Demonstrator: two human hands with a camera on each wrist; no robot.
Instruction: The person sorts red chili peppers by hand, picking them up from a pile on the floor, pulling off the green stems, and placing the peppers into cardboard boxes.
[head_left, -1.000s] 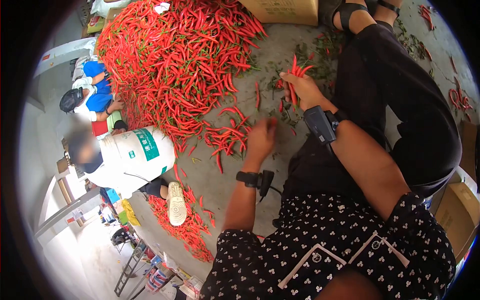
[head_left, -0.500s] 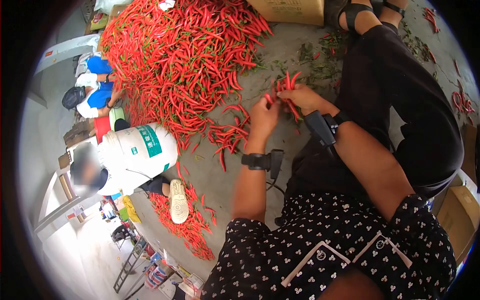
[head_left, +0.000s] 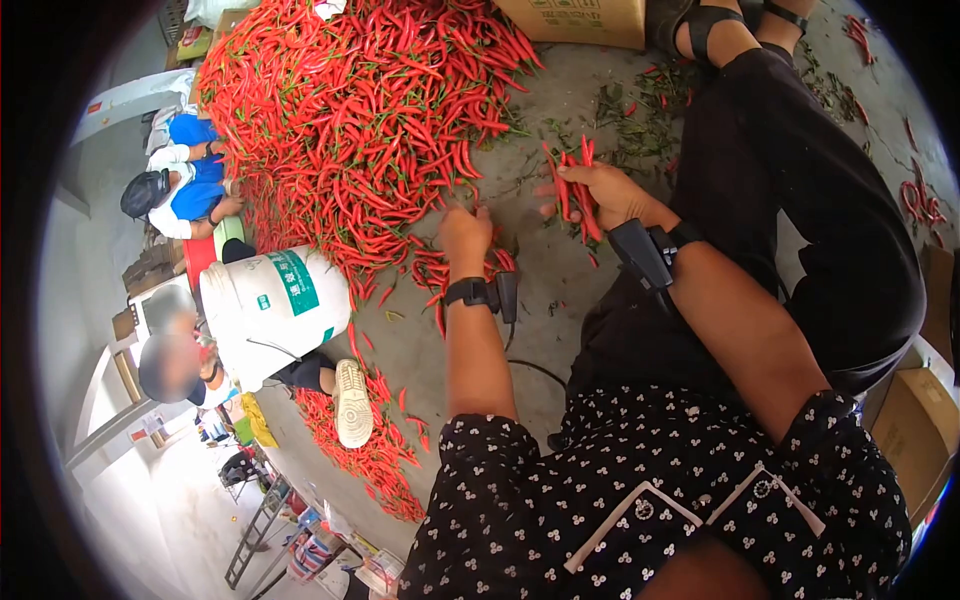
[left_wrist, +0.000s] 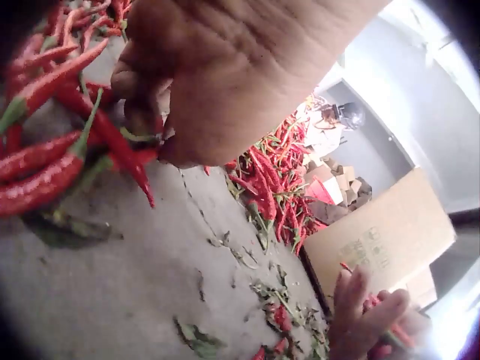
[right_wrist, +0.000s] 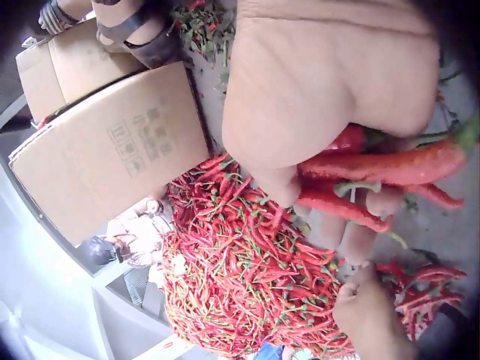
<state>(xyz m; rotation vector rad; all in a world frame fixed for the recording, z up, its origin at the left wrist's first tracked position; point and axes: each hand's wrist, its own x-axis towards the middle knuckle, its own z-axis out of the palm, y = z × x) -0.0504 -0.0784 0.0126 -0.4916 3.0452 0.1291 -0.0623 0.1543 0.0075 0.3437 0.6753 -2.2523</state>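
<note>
My left hand [head_left: 466, 242] is at the near edge of a big heap of red chili peppers [head_left: 360, 130]. In the left wrist view its thumb and fingers curl around the green stem end of a chili pepper [left_wrist: 120, 146], with more peppers beside it; the palm hides part of the grip. To the right, above the grey floor, my right hand [head_left: 605, 190] holds a small bunch of red chili peppers [head_left: 575, 195]. The right wrist view shows those peppers [right_wrist: 390, 166] lying across the curled fingers, green stems pointing different ways.
A cardboard box [head_left: 575, 22] stands beyond my right hand. Leaves and plant scraps [head_left: 635, 120] litter the floor before my legs [head_left: 800, 170]. A white bucket [head_left: 290, 310] is at the left, near another person's shoe [head_left: 352, 405] and a smaller pepper pile [head_left: 350, 445]. Other people sit behind the heap.
My left hand first came over to the right hand's bunch, then moved left, back to the heap's edge. The right hand keeps its bunch of chili peppers, nearly in place.
</note>
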